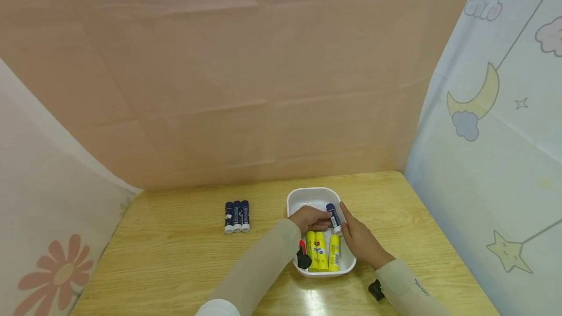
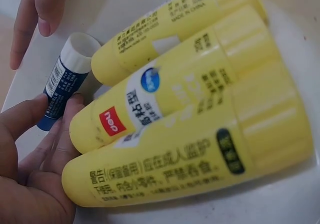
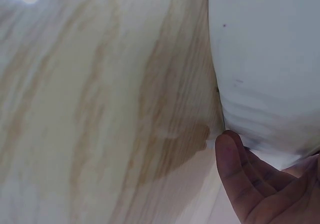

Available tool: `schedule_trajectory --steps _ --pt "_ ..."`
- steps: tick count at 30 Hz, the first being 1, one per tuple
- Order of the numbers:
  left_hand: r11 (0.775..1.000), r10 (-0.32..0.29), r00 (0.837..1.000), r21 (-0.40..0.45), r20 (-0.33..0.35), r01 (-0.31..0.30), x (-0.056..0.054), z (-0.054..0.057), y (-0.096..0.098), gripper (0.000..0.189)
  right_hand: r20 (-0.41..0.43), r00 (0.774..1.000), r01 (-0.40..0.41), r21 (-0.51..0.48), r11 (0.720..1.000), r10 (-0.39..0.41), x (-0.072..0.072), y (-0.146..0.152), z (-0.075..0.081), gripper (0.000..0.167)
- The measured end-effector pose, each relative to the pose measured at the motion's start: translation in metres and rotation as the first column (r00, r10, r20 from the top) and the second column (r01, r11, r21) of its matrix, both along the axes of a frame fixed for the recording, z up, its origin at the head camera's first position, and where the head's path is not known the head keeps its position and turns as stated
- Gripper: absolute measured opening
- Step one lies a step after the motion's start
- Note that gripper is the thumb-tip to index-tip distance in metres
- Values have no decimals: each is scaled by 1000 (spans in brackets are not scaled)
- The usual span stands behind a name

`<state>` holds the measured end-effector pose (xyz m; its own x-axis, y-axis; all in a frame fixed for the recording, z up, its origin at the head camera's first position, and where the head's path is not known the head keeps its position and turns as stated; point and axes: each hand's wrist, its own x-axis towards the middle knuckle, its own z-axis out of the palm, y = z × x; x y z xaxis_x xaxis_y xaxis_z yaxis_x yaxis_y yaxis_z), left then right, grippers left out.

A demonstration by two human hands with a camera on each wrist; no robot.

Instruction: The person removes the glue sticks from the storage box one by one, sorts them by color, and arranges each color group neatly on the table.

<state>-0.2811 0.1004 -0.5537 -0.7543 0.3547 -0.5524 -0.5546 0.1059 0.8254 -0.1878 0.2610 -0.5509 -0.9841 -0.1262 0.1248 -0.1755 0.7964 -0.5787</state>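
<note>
Inside the white tray [image 1: 311, 194], a dark blue glue stick with a white end [image 1: 334, 218] leans by the right wall. My left hand [image 1: 311, 218] reaches in and pinches its blue end between thumb and fingers, as the left wrist view shows. Several yellow objects lie nearest this hand: three yellow glue sticks [image 2: 185, 154] in the tray's near half. My right hand [image 1: 362, 239] grips the tray's right wall, thumb at the inner side and fingers along the outside. In the right wrist view its fingertips [image 3: 228, 151] touch the tray's outer wall.
Three dark blue glue sticks [image 1: 237, 216] lie side by side on the wooden table [image 1: 175, 257], left of the tray. A black and red object [image 1: 303, 256] shows at the left sleeve, and a black one [image 1: 376, 290] by the right sleeve. Cloth hangs around the table.
</note>
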Motion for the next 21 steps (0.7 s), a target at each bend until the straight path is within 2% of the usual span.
schedule_trajectory --steps 10,21 --pt "1000 -24 1000 -5 4 24 2 4 0 14 34 999 13 -4 1000 -13 1 1 1 59" --pt "1000 -8 1000 18 30 8 2 4 -1 14 -2 1000 -1 2 1000 1 2 1 2 58"
